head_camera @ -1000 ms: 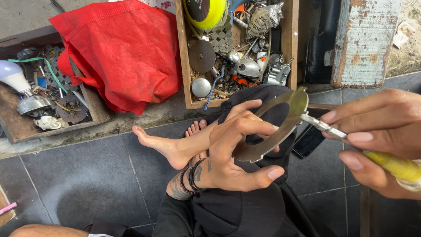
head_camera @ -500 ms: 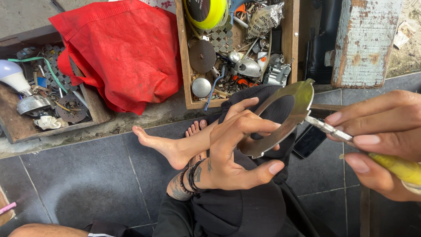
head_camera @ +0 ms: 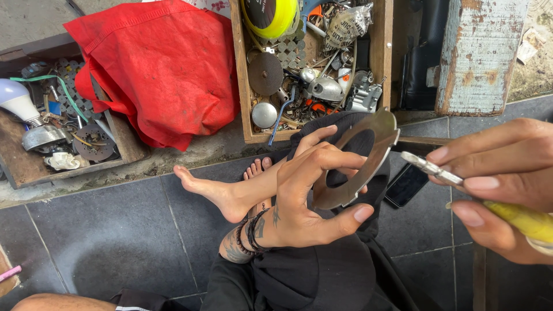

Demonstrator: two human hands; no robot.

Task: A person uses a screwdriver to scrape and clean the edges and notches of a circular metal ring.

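Note:
My left hand (head_camera: 308, 193) grips a flat metal ring plate (head_camera: 360, 161) with notched edges, thumb under its lower rim and fingers curled over the top. My right hand (head_camera: 501, 184) holds a yellow-handled tool (head_camera: 521, 219) whose metal tip (head_camera: 429, 167) sits just right of the plate's edge, not clearly touching it. Both hands hover above my lap in dark clothing, with my bare foot (head_camera: 222, 193) crossed beneath.
A wooden box (head_camera: 245, 86) of metal parts and a yellow spool (head_camera: 271, 17) stands ahead. A red cloth bag (head_camera: 161, 63) lies left of it, beside a wooden tray (head_camera: 23, 167) with a light bulb (head_camera: 17, 101). A dark phone (head_camera: 406, 184) lies on the tiled floor.
The ring plate has tilted and shifted slightly left and down in my left hand. The tool tip has drawn back a little from the plate's rim.

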